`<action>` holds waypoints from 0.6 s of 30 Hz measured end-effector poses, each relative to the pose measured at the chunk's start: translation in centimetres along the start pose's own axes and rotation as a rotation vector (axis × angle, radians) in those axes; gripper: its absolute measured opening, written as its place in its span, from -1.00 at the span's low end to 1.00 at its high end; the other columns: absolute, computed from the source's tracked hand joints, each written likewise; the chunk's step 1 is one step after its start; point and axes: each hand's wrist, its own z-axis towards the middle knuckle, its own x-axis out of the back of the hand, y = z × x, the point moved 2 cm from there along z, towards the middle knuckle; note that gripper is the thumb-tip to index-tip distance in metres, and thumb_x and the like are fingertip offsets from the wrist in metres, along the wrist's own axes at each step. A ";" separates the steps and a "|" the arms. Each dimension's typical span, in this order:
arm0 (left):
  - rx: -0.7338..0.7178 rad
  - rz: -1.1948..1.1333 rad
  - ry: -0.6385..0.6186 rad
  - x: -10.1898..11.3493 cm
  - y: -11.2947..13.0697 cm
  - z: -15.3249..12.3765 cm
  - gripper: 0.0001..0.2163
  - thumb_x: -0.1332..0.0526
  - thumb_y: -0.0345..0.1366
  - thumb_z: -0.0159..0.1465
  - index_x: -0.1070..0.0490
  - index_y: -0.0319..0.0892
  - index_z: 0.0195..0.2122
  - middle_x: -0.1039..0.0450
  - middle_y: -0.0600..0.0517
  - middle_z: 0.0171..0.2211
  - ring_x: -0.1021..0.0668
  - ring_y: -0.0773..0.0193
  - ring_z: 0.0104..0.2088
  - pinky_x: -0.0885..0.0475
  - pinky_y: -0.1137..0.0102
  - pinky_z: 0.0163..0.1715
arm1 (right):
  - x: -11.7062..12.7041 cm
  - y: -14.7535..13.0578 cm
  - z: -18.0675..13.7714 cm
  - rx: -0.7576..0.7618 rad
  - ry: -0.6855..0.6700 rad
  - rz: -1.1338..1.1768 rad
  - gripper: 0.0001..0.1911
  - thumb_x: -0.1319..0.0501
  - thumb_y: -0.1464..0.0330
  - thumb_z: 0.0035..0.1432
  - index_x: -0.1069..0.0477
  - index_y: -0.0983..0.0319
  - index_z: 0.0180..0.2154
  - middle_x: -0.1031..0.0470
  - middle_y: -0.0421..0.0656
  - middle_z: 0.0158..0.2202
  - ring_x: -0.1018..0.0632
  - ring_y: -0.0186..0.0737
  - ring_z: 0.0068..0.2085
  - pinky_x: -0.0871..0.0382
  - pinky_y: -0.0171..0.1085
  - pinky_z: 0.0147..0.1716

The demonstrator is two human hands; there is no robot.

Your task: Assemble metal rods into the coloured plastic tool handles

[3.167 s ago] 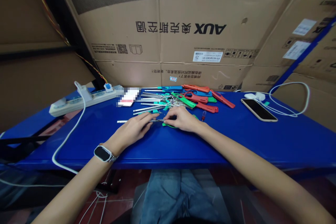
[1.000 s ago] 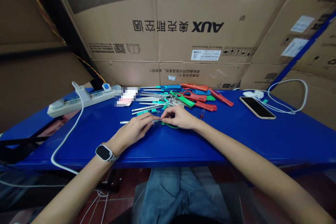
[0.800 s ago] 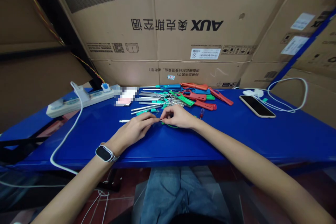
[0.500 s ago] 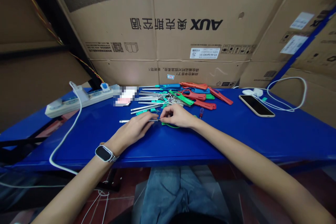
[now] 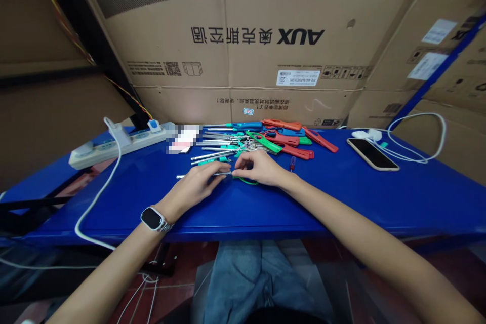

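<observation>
My left hand [image 5: 195,181] is closed around a slim metal lighter tube [image 5: 180,176], which lies level just over the table with its left end sticking out past the fingers. At the tube's right end, thumb and fingers of my right hand [image 5: 262,168] are pinched together. What they grip is too small and too covered to make out. A green lighter handle [image 5: 248,182] shows partly beneath the right hand. Just beyond both hands lie several metal tubes [image 5: 212,156] with teal parts, and red lighter handles [image 5: 298,152]. A small screwdriver [image 5: 292,163] is right of the right hand.
A white power strip [image 5: 125,144] with a cable stands at the table's left. On the right lie a phone [image 5: 374,154] and a white charger cable [image 5: 436,147]. A large cardboard sheet [image 5: 246,10] rises behind the blue table [image 5: 326,202]. Blue and orange lighters [image 5: 246,125] lie at the back.
The whole view has shifted slightly. Both hands stay together at the tube's right end, and less of the tube's left end sticks out from my left hand.
</observation>
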 end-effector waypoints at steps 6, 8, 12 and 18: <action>-0.017 -0.023 -0.015 -0.2 0.2 -0.2 -0.82 -0.09 -0.28 0.43 -0.41 -0.14 -0.02 -0.56 -0.01 -0.09 -0.61 0.23 -0.10 -0.53 0.37 -0.09 | 0.3 -0.3 -0.3 0.093 -0.035 -0.228 -0.72 -0.37 0.18 0.11 -0.52 0.26 -0.46 -0.52 -0.19 -0.49 -0.49 -0.30 -0.43 -0.30 -0.33 -0.39; -0.028 -0.025 -0.015 -0.2 0.3 -0.1 -0.83 -0.10 -0.30 0.43 -0.41 -0.15 -0.03 -0.55 -0.02 -0.10 -0.61 0.24 -0.10 -0.52 0.37 -0.08 | 0.1 -0.3 -0.2 0.137 -0.028 -0.224 -0.73 -0.39 0.20 0.11 -0.52 0.26 -0.46 -0.53 -0.19 -0.48 -0.49 -0.30 -0.42 -0.30 -0.32 -0.37; -0.040 -0.019 -0.022 -0.3 0.4 0.0 -0.83 -0.10 -0.30 0.43 -0.41 -0.14 -0.03 -0.54 -0.02 -0.12 -0.60 0.23 -0.11 -0.52 0.35 -0.09 | -0.1 -0.6 -0.2 0.254 0.003 -0.256 -0.81 -0.41 0.30 0.09 -0.51 0.26 -0.46 -0.52 -0.20 -0.48 -0.49 -0.30 -0.40 -0.31 -0.30 -0.31; -0.050 0.001 0.002 -0.1 0.4 -0.1 -0.85 -0.09 -0.32 0.42 -0.38 -0.14 -0.03 -0.51 -0.03 -0.12 -0.58 0.22 -0.12 -0.51 0.33 -0.11 | 0.2 -1.0 -1.0 0.227 -0.012 -0.332 -0.88 -0.40 0.32 0.10 -0.55 0.24 -0.35 -0.55 -0.18 -0.40 -0.51 -0.25 -0.30 -0.32 -0.25 -0.22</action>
